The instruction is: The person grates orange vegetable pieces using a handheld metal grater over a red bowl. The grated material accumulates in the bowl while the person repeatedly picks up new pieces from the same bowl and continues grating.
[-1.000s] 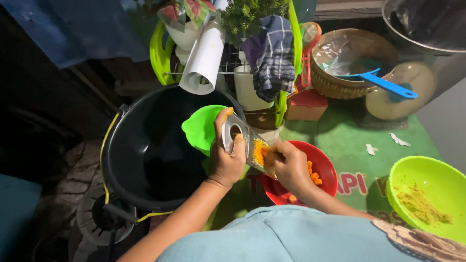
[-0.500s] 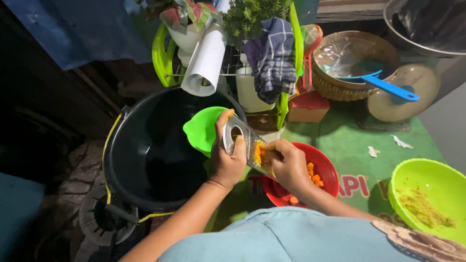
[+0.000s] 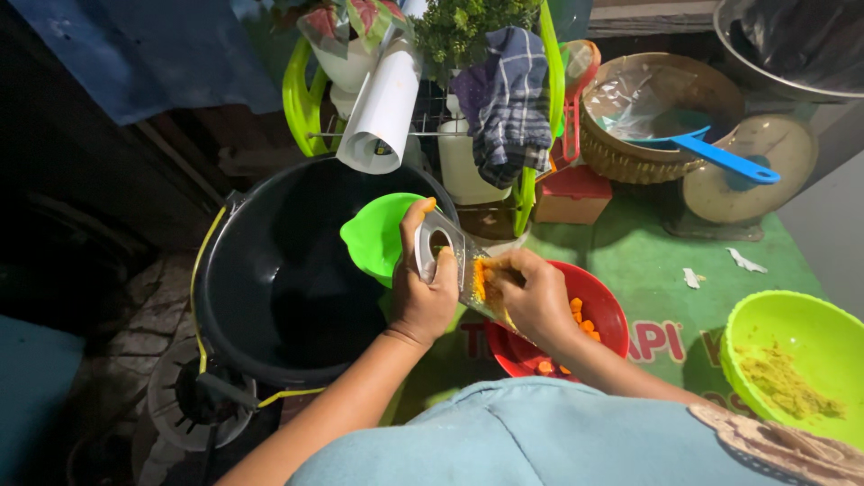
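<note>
The left hand [image 3: 423, 292] grips the grater [image 3: 450, 261] over the red bowl [image 3: 594, 315]; the right hand [image 3: 531, 292] pinches an orange piece [image 3: 481, 281] against it. The stub looks small, so fingertips risk scraping the blades.

Both hands: left [image 3: 423, 292] clenched upright, right [image 3: 533, 295] curled pressing.

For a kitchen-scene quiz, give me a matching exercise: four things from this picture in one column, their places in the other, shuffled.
Things:
1. metal grater
2. red bowl
3. blue scoop
4. checked cloth

Places:
A. draped on the dish rack
B. in the woven basket
C. held in the left hand
D. under the right hand

Pairs: 1-C, 2-D, 3-B, 4-A
</note>
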